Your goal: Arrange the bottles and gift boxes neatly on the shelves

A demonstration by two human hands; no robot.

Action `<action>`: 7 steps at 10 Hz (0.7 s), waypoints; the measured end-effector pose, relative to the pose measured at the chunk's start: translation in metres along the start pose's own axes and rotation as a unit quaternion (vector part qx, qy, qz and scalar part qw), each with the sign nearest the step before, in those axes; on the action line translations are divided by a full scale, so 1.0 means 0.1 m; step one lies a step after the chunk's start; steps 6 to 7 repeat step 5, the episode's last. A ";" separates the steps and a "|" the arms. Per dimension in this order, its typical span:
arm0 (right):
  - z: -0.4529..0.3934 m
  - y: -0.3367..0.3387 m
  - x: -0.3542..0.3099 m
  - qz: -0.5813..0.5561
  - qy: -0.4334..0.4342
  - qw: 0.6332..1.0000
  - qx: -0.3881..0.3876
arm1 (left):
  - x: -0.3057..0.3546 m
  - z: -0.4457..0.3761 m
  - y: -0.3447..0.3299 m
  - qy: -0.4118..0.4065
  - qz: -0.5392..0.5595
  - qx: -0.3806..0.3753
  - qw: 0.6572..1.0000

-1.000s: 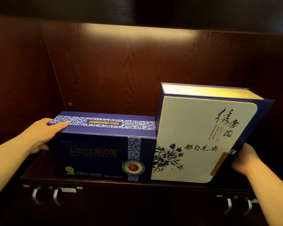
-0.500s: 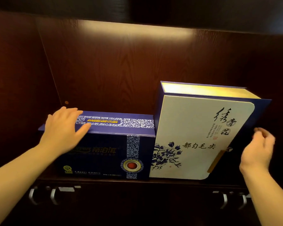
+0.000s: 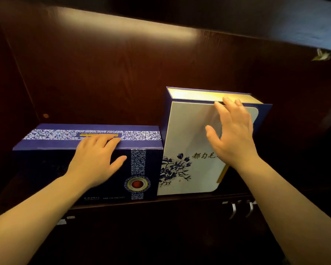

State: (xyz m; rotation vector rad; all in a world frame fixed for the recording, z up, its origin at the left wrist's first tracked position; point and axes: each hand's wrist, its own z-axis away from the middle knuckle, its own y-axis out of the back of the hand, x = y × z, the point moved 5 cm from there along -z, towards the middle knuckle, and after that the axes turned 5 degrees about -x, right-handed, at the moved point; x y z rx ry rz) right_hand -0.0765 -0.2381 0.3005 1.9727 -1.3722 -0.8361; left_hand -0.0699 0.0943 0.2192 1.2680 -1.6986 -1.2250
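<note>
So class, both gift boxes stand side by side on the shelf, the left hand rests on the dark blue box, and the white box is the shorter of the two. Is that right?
Not quite. The head view shows the white box standing taller than the dark blue box, not shorter. The rest holds: they sit side by side on the shelf, the left hand on the dark blue one.

I read 都匀毛 in dark brush characters on the tall white gift box with blue flowers [image 3: 191,142]; my right hand [image 3: 232,138] covers the rest. The dark blue gift box's [image 3: 141,165] small print is illegible.

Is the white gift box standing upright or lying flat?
Upright: the white gift box stands on the shelf, taller than the blue box beside it.
</note>
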 end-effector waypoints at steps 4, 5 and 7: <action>0.07 0.12 0.00 -0.003 0.011 0.999 -0.035 | 0.23 0.46 0.23 0.058 -0.019 0.025 0.998; 0.41 0.15 0.09 -0.046 0.028 0.998 -0.009 | 0.35 0.74 0.27 0.085 -0.020 0.038 0.995; 0.41 0.15 0.09 -0.046 0.028 0.998 -0.009 | 0.35 0.74 0.27 0.085 -0.020 0.038 0.995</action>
